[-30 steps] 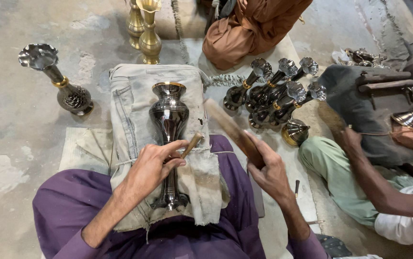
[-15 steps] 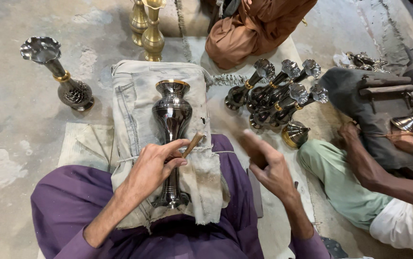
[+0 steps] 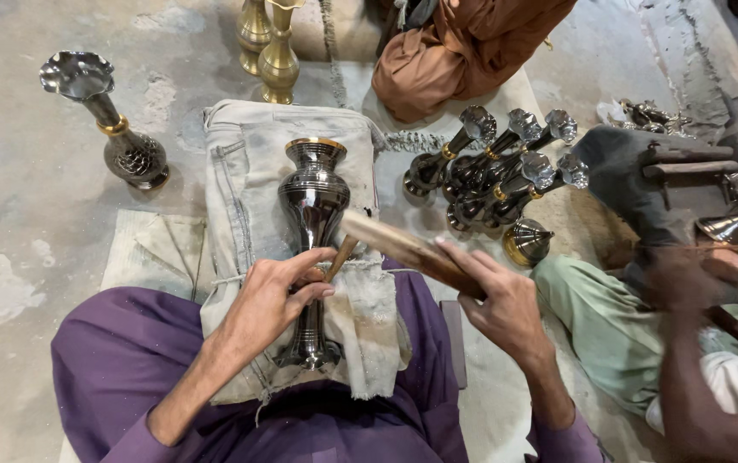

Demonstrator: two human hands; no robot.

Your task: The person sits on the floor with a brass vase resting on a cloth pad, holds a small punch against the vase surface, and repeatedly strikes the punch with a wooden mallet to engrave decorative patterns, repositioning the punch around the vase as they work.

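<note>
A dark polished metal vase with a gold rim lies lengthwise on a pale cloth spread over my lap. My left hand rests on the vase's narrow stem and pinches a short chisel-like tool against it. My right hand grips a wooden mallet stick, its far end lying just above the chisel's top and close to the vase body.
A flared dark vase stands at the left and two brass vases behind. Several dark vases lie in a heap at the right. A person in green trousers works at the right; an orange cloth bundle sits behind.
My right hand swung the wooden stick away and brought it back down toward the chisel. The left hand and vase stayed put. The neighbour's arm moved.
</note>
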